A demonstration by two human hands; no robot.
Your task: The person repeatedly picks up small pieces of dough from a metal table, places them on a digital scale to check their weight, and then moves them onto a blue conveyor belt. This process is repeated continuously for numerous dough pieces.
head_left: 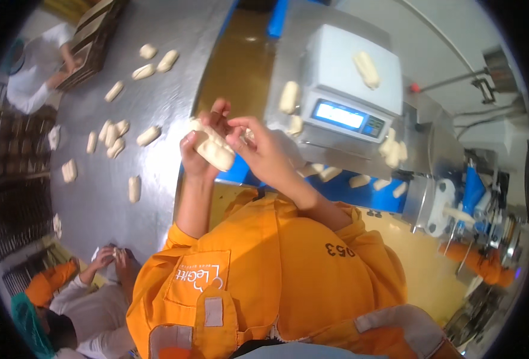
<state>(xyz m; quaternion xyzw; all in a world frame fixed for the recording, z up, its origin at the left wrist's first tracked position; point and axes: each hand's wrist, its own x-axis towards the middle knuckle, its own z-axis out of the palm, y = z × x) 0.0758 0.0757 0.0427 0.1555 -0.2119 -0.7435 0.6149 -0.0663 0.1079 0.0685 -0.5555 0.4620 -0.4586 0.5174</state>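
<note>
A pale, oblong piece of dough (215, 151) rests in my left hand (195, 163), whose fingers curl round it above the gap between the steel table and the scale. Close against its right side, my right hand (265, 157) has thumb and fingers drawn together. A small bit of dough (249, 135) shows at those fingers, partly hidden by them. On the right stands a white digital scale (351, 72) with a lit display, and one dough piece (367, 69) lies on its top.
Several dough rolls (115, 134) are scattered over the steel table (157, 107) at left. More dough pieces (391, 149) lie around the scale and along a blue belt (360, 196). One co-worker (37, 72) is at a crate far left; another (100, 305) handles something near left. Machinery (474, 203) stands right.
</note>
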